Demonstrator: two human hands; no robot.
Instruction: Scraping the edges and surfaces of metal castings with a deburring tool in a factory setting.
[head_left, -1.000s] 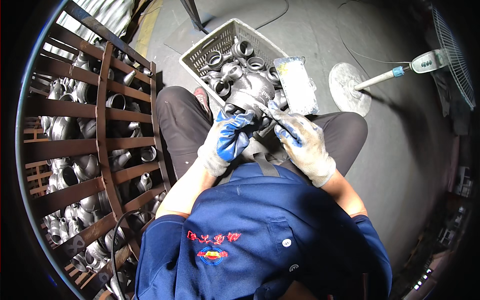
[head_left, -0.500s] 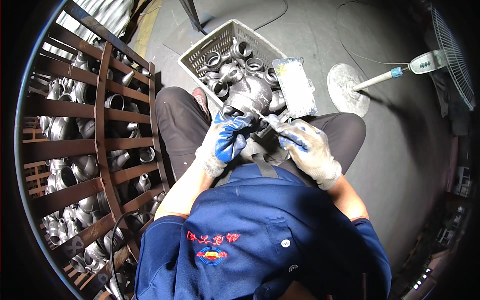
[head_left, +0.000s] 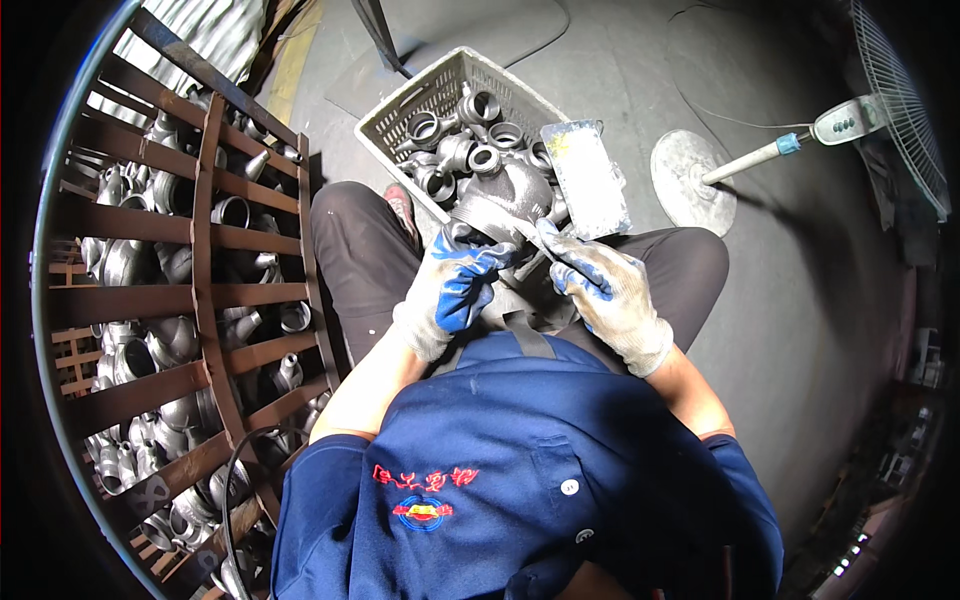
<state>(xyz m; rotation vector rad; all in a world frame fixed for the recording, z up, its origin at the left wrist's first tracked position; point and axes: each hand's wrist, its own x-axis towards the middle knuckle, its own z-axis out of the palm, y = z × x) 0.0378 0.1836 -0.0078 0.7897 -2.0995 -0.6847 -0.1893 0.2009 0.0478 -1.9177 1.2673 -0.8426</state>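
Note:
A grey cast-metal housing (head_left: 508, 190), round with a wide threaded collar and a short round neck, is in front of me at the near edge of the crate. My left hand (head_left: 458, 285), in a white glove with blue palm coating, has its fingers closed on the collar's near-left rim. At the rim's right side, my right hand (head_left: 605, 290), gloved alike, grips a thin, light-coloured rod-like tool (head_left: 527, 229). Its tip meets the collar edge; the rest is hidden in the fist, so its exact kind cannot be told.
A grey plastic crate (head_left: 385, 128) of similar castings stands between my knees. A worn pale board (head_left: 588, 178) leans on its right side. A rusty metal cage (head_left: 130, 300) full of castings stands at left, a pedestal fan (head_left: 694, 185) at right.
The housing has turned and tilted, so its short neck now faces up more plainly. My right hand and the tool have shifted slightly left along the rim.

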